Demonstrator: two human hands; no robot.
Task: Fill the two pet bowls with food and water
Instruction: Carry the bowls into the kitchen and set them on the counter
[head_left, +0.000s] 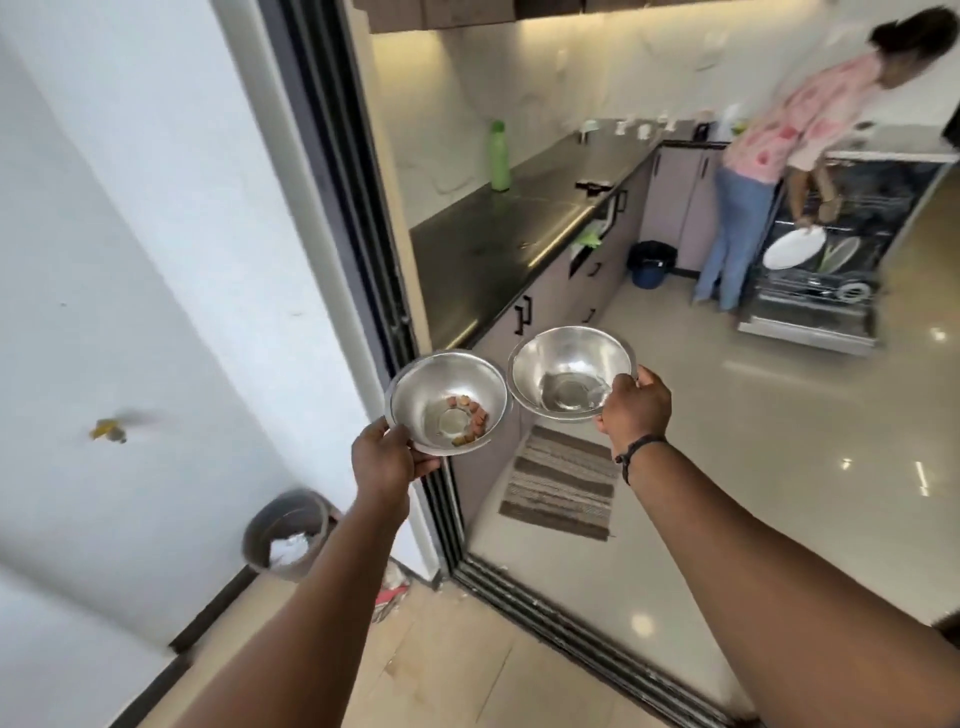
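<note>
Both arms are extended forward at a doorway with a dark sliding track (550, 618) on the floor. The left hand (385, 460) holds a steel bowl (448, 401) by its near rim, fingers (423, 464) pinching the edge from beneath with the thumb on top. A small arc of brown kibble (470, 420) lies in the bottom of this bowl. The right hand (635, 406) holds a second steel bowl (570, 371) by its right rim, fingers pinching the edge; a shallow pool of clear water (571, 395) sits in its base. A dark cord bracelet (638, 451) circles the right wrist. The two bowls are level, rims nearly touching, held in the air above the threshold. Beyond: a striped mat (563, 480) on a glossy kitchen floor, a dark desk (509, 239) carrying a green bottle (500, 156), and a second person (779, 156) bending over an open dishwasher (831, 270) with a white plate (794, 248). A small bin (288, 535) stands against the white wall at left
</note>
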